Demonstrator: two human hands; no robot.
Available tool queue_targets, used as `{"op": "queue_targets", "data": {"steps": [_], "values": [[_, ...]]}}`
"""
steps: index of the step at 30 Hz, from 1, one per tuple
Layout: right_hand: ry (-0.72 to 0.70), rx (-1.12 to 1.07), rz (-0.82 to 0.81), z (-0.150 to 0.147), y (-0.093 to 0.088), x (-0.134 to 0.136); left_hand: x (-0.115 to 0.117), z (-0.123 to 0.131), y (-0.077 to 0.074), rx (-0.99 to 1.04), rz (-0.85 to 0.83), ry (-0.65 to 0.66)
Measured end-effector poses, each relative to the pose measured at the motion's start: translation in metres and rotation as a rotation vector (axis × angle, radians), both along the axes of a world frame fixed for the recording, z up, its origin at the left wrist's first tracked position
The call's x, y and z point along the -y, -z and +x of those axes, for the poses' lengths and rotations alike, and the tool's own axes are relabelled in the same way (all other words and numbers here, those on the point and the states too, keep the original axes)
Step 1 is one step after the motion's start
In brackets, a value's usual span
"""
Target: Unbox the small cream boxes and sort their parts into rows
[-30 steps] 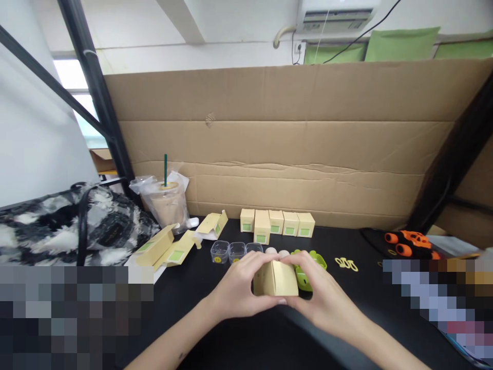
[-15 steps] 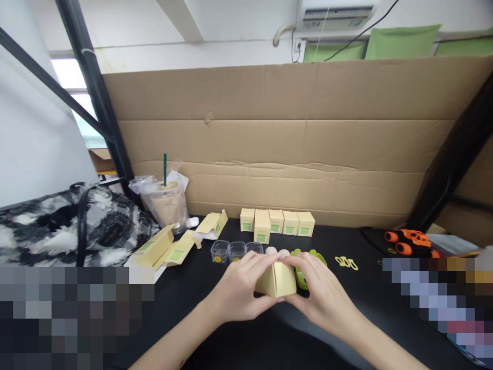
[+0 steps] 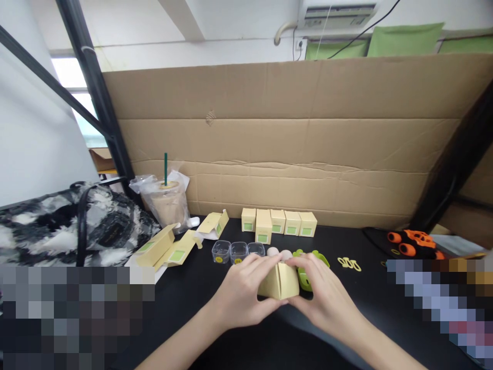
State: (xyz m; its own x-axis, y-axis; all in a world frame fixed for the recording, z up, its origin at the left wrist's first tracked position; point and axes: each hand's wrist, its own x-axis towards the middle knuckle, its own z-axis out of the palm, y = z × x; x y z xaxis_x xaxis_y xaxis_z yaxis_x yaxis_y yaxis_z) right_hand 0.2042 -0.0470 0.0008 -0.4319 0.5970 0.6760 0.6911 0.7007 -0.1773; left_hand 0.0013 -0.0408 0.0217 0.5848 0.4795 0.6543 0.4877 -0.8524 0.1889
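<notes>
Both hands hold a small pale yellow cardboard box low over the black table. My left hand grips its left side, fingers on top and thumb underneath near the lower edge. On the other side, my right hand holds it the same way, thumb tip near the left thumb. A seam or gap runs down the box face toward me. Just behind it are two whitish round pieces and a green plastic item, partly covered by my right hand. Clear square cups stand behind my left hand.
Several closed yellow boxes line the cardboard wall. Opened boxes lie at left, near a bagged drink cup and a furry black-and-white bag. At right are yellow loops and an orange-and-black toy car.
Hands and box have shifted very slightly right and down in the picture, along with a small camera shift. The hold on the box looks the same.
</notes>
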Motion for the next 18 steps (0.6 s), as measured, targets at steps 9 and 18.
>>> {"op": "queue_targets", "data": {"steps": [9, 18], "values": [[0.072, -0.036, 0.039, -0.0056, 0.0038, 0.0023, 0.0003, -0.0035, -0.0021, -0.103, -0.018, -0.010], [-0.008, 0.028, 0.076, -0.0002, 0.0006, 0.0012, 0.0019, -0.0027, -0.0030, -0.111, -0.046, -0.001]]}}
